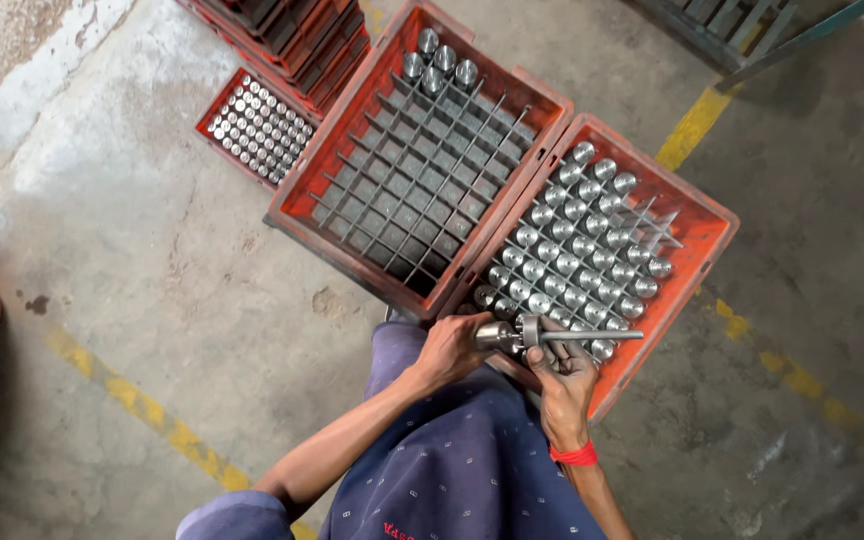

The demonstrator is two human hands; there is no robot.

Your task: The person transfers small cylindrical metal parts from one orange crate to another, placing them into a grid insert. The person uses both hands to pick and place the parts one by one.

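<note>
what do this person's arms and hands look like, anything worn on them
Both forearms are bare, with no gloves on the left hand or the right hand. A red band circles the right wrist. A blue-grey short sleeve covers the left upper arm.

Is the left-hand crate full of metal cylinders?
No: the left crate holds only a few metal cylinders at its far corner.

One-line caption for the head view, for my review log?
Both hands, left hand and right hand, hold a metal gauge tool over a red crate of shiny metal cylinders.
</note>
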